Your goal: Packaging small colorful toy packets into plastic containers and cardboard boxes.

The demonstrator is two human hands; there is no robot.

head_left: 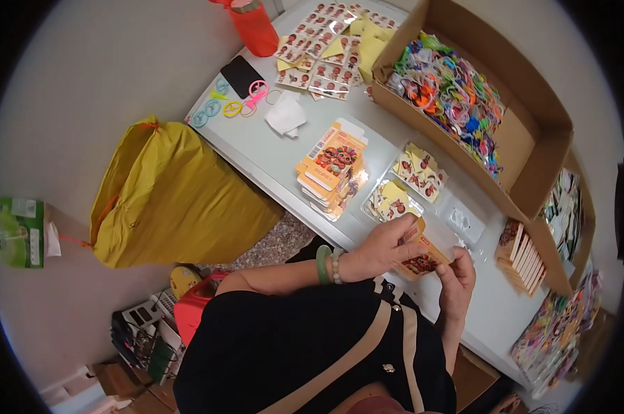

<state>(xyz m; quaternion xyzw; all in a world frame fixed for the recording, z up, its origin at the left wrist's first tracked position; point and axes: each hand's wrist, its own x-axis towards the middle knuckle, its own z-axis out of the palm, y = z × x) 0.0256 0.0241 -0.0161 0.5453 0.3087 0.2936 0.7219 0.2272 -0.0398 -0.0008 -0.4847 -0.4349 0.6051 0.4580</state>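
Note:
Over the near edge of the table, a small orange cardboard box (420, 263) with printed cartoon pictures is gripped between both hands. My left hand (383, 250) wraps its left side, with a green bangle and a beaded bracelet on the wrist. At the box's right end, my right hand (457, 280) pinches the edge between thumb and fingers. Just beyond are clear trays holding cartoon sticker cards (420, 172) and yellow-backed stickers (393, 201). A stack of flat, unfolded orange boxes (331, 165) lies to the left. Several folded boxes (521, 258) stand in a row at the right.
A large carton (526, 162) of colourful plastic trinkets (450, 100) fills the far right. Sticker sheets (329, 52), a red bottle (255, 27), a black phone (242, 76), plastic rings (232, 108) and white tissue (286, 115) lie farther back. A yellow sack (174, 200) stands left of the table.

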